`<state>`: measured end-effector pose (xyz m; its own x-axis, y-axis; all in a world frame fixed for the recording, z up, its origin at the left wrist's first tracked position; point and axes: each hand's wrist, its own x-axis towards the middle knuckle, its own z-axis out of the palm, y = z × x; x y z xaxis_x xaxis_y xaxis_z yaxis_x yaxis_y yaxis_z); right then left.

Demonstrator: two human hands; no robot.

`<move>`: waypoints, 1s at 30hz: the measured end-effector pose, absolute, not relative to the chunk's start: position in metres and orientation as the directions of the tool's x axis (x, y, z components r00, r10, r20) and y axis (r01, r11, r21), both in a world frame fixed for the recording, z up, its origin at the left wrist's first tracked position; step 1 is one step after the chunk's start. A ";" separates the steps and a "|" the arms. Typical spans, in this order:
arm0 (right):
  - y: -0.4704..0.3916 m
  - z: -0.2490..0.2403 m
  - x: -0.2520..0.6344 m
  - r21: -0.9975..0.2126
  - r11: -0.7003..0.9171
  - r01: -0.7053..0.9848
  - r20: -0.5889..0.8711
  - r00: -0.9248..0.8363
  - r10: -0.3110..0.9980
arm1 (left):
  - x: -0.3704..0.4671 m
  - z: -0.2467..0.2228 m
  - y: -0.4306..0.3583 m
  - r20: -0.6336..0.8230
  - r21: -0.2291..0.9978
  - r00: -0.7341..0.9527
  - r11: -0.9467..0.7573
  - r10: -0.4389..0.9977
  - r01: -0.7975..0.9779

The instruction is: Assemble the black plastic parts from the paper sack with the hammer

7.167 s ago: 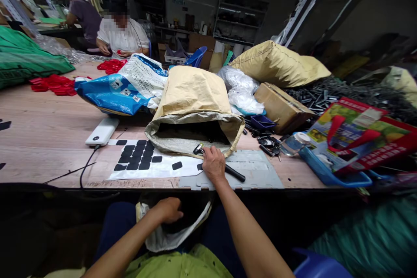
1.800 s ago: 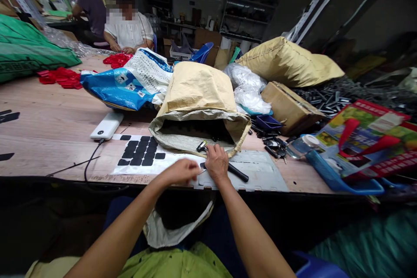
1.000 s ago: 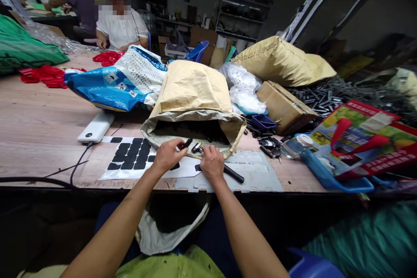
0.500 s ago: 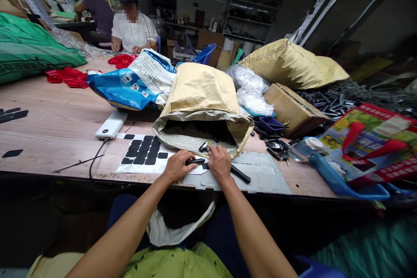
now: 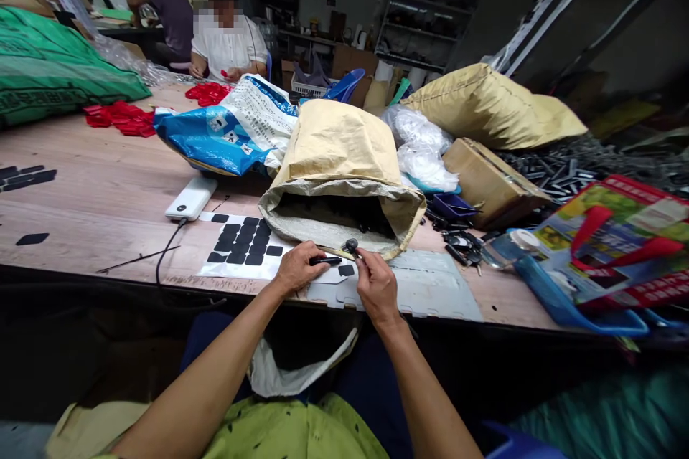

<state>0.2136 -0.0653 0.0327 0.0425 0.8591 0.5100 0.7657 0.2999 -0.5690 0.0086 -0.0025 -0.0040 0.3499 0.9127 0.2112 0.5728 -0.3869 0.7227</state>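
Note:
A slim black rod point(image 5: 329, 260) is pinched in my left hand point(image 5: 298, 267), its tip pointing right. My right hand point(image 5: 377, 285) grips a small dark tool with a round head point(image 5: 351, 245); its handle is mostly hidden by the fingers. Both hands are just in front of the open mouth of a yellow paper sack point(image 5: 344, 143), which holds dark items. On a white sheet point(image 5: 209, 269) left of my left hand lie rows of black rounded squares point(image 5: 246, 240). One single black square point(image 5: 346, 270) rests between my hands, on the pale board point(image 5: 446, 294).
A white power bank point(image 5: 191, 199) with a cable sits left, behind it a blue and white bag point(image 5: 231, 133). To the right are a wooden box point(image 5: 484, 179), a clear jar point(image 5: 503, 249) and a colourful bag point(image 5: 635, 237) in a blue tray. Two people sit across the back.
My right hand has shifted right and turned, and the tool's head now shows its dark round side. The black handle seen at its right is now hidden. The whole view has shifted slightly.

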 end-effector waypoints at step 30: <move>-0.004 0.022 0.220 -0.289 0.099 0.952 0.366 0.015 0.931 | 0.008 0.000 0.000 0.156 0.750 0.324 -0.326 0.933 0.576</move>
<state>0.2203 -0.0036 0.0221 0.0148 0.9306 0.3657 0.9522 0.0985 -0.2891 0.0078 -0.0002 0.0001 0.3245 0.9329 0.1561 0.5759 -0.3258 0.7498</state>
